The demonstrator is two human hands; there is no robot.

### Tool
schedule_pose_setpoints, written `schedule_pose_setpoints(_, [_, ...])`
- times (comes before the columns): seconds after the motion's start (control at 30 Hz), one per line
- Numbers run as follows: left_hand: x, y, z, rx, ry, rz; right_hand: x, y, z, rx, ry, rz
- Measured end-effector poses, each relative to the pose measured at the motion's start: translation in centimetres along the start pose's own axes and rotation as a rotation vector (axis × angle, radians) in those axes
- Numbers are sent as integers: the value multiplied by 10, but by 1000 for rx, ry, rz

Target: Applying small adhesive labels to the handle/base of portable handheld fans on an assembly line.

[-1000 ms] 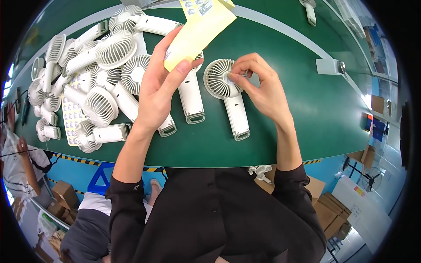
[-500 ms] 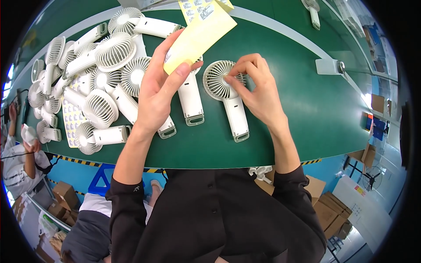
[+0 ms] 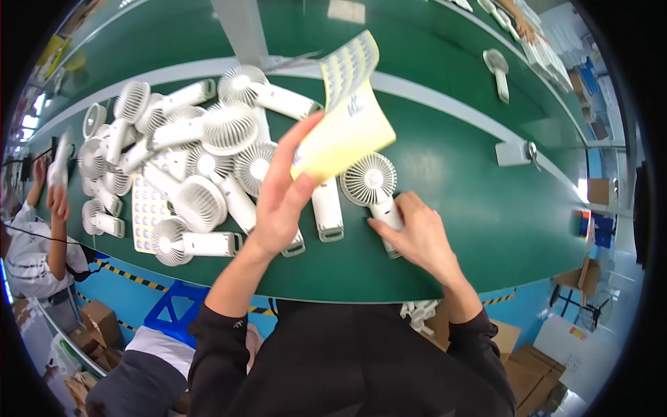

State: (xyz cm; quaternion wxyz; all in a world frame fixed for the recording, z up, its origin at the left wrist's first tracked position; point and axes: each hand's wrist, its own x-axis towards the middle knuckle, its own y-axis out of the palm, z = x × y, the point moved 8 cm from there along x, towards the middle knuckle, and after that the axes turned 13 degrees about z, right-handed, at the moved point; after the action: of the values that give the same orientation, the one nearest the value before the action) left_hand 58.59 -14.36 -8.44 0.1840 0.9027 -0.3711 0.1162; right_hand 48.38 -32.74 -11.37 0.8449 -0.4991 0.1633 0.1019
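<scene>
My left hand (image 3: 283,201) pinches a yellow sheet of stickers (image 3: 351,132) between thumb and fingers. The sheet's far end curls upward, and it hangs over the fans. Lying on the green table (image 3: 479,229), a white handheld fan (image 3: 369,178) has its round grille facing up, with a small label at the grille's centre. My right hand (image 3: 420,233) is closed around the handle of this fan. Just left of it lies a second fan handle (image 3: 327,212); its head is hidden behind the sheet and my left hand.
A heap of white handheld fans (image 3: 229,128) covers the table's left side, with another sticker sheet (image 3: 149,215) beneath. One fan (image 3: 497,69) lies at the far right, beyond a metal bracket (image 3: 513,154). A co-worker's hand (image 3: 59,201) holds a fan at far left.
My right hand has gone from the centre of the fan's grille down to its handle. A label now shows on the grille. My left hand still holds the sheet, and the view has shifted.
</scene>
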Motion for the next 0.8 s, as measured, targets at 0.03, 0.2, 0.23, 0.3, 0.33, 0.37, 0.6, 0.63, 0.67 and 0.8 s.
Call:
schedule_pose_setpoints(0.03, [-4,-3,-2,26,4,14,10,-8,-6,118,39,4])
schedule_pose_setpoints(0.2, [-33,-16,-6,-103,68,-58,118,-76,-32,554,89,57])
schedule_pose_setpoints(0.23, [-34,-15,-11,-34,80,-106,139,-98,-29,687,-283,-79])
schedule_pose_setpoints(0.3, [-27,-9,-19,37,66,-47,190,-107,-36,1023,-67,150])
schedule_pose_setpoints(0.33, [-25,-7,-23,132,49,-23,211,-112,-32,1325,-178,-54])
schedule_pose_setpoints(0.37, [-24,-7,-22,70,61,-13,224,-113,-24,1139,-74,-152])
schedule_pose_setpoints(0.6, [-23,2,-42,174,23,118,218,-44,114,171,-502,88])
schedule_pose_setpoints(0.63, [-20,6,-42,156,22,144,216,-37,120,75,-551,69])
schedule_pose_setpoints(0.67, [-18,9,-42,159,23,152,215,-28,127,-22,-604,53])
schedule_pose_setpoints(0.8, [-19,11,-39,112,102,214,213,-27,126,-8,-574,6])
